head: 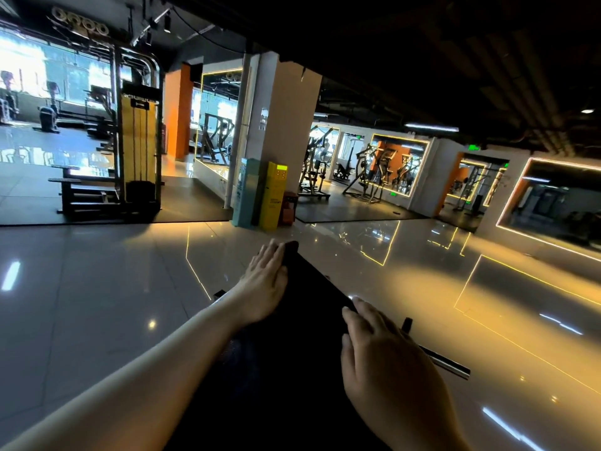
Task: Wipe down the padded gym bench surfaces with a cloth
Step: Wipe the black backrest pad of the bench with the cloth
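Nearest, the right hand (pixel 387 362) lies flat on the right edge of the black padded bench (pixel 292 327), fingers straight and together, gripping nothing. Just to its right a metal bar (pixel 448 364) of the bench frame sticks out over the floor. The pad runs away from the person, narrowing toward its far end. There the left hand (pixel 261 288) rests open on the left edge, fingers straight and pointing to the far tip, arm stretched out.

No cloth can be made out. The pad is very dark, and I cannot tell whether a cloth lies under either palm. The step in hand looks like a pass along the top of the pad, with both hands pressing flat. The next move probably calls for even pressure drawn along the length of the pad, then the side edges, with the cloth kept spread under the palm rather than bunched.

Beyond the bench lies a glossy tiled floor (pixel 97 304). Farther off a yellow kiosk (pixel 274 196) stands at a white pillar (pixel 286 118), and a cable machine (pixel 138 141) stands far left.
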`<state>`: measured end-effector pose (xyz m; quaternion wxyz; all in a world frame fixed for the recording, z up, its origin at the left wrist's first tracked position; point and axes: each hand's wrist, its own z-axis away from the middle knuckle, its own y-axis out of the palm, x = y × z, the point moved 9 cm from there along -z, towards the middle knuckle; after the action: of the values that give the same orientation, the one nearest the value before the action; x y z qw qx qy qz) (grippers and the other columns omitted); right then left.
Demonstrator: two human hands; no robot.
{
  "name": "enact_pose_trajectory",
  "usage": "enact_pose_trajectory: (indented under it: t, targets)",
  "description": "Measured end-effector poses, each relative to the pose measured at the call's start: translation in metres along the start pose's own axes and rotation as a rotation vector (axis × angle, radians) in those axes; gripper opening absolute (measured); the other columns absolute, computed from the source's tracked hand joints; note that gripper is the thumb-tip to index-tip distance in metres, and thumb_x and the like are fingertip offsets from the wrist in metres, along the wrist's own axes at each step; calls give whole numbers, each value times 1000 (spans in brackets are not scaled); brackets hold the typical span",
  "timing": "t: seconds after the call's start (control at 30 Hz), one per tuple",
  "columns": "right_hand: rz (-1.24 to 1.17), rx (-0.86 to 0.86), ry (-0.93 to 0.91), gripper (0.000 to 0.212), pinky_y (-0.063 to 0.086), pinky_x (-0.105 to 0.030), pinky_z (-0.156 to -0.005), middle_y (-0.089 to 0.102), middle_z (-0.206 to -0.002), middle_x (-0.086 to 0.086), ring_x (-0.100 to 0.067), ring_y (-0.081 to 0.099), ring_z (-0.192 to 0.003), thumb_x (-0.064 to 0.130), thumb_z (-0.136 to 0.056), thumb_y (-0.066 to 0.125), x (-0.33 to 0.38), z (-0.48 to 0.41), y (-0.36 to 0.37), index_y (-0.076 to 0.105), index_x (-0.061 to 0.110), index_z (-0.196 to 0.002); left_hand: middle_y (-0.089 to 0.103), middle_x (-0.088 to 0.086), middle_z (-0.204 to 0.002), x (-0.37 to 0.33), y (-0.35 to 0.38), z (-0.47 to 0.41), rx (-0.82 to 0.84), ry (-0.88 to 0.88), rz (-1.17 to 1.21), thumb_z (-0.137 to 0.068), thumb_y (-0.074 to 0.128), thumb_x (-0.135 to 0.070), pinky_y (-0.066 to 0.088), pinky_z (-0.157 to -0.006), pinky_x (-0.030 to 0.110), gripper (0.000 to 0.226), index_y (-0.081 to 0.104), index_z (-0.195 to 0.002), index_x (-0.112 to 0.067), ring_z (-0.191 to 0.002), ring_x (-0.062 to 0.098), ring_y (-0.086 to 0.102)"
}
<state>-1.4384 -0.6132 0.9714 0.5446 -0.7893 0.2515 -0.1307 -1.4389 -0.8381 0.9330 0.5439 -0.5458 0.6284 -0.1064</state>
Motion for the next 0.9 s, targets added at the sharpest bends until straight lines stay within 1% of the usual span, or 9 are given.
enact_pose_trajectory:
  t: [0.1, 0.27, 0.33, 0.43, 0.57, 0.63, 0.7, 0.8, 0.9]
  targets:
    - [-110, -17, -35, 52, 15, -11, -107, 16, -166, 11, -3, 21, -149, 38, -106, 31, 0, -2, -4, 28, 29, -157, -15, 0, -164, -12, 2, -10, -1, -80, -66, -107, 26, -35, -9, -120, 29, 61, -3, -158, -19, -151, 15, -16]
    - [-107, -33, -16, 51, 21, -14, -110, 23, -165, 7, -5, 25, -148, 36, -105, 34, 2, -2, -4, 32, 27, -154, -9, -19, -160, -84, 19, 63, 10, 429, -20, -105, 34, -26, -15, -116, 15, 60, 5, -157, -27, -148, -3, -15]
    - [-101, -90, -12, 48, 23, -13, -104, 34, -161, 5, -7, 36, -144, 34, -103, 38, 1, -2, -7, 42, 24, -150, -11, -17, -161, -66, 16, 59, 32, 364, -15, -101, 29, -35, -11, -120, 21, 63, 2, -157, -27, -148, -2, -15]
    - [-104, -113, 8, 44, 38, -22, -104, 42, -157, 2, -14, 46, -138, 30, -101, 42, 1, 0, -8, 51, 21, -144, -14, -9, -163, -36, 10, 33, -13, 63, -18, -105, 25, -38, -12, -119, 23, 61, 0, -158, -22, -150, 7, -16]
    - [-178, -115, 38, 39, 49, -35, -102, 55, -145, 2, -17, 56, -127, 27, -99, 44, -7, -2, -10, 58, 23, -136, -9, -19, -158, -88, 26, 66, 9, 258, 3, -107, 28, -34, -16, -114, 14, 56, 7, -158, -24, -147, -1, -17]
    - [-364, -164, 120, 30, 54, -34, -91, 69, -124, 5, -15, 66, -108, 24, -99, 48, -23, -1, -17, 66, 26, -122, -5, -16, -162, -91, 28, 94, 34, 394, -4, -103, 26, -39, -12, -118, 16, 60, 9, -158, -23, -148, -1, -14]
    - [-671, -156, 212, 28, 55, -35, -92, 73, -110, 5, -13, 68, -98, 13, -98, 51, -42, 2, -18, 72, 23, -113, -6, -10, -164, -70, 26, 91, 53, 343, -34, -100, 23, -42, -8, -122, 24, 65, 6, -159, -21, -150, 3, -13]
    - [-973, -78, 237, 27, 54, -35, -95, 74, -110, 4, -12, 68, -103, 15, -100, 50, -55, 16, -15, 72, 19, -115, -10, -2, -165, -47, 24, 75, 61, 83, -43, -92, 16, -47, -10, -121, 27, 75, 2, -159, -17, -151, 13, -15]
    - [-1106, -69, 190, 33, 48, -14, -92, 69, -121, 7, 2, 62, -112, 22, -108, 38, -51, 33, -13, 65, 17, -126, -16, -6, -164, -97, 41, 98, 102, 186, -58, -95, 18, -47, -9, -123, 34, 71, -4, -158, -22, -149, 8, -21]
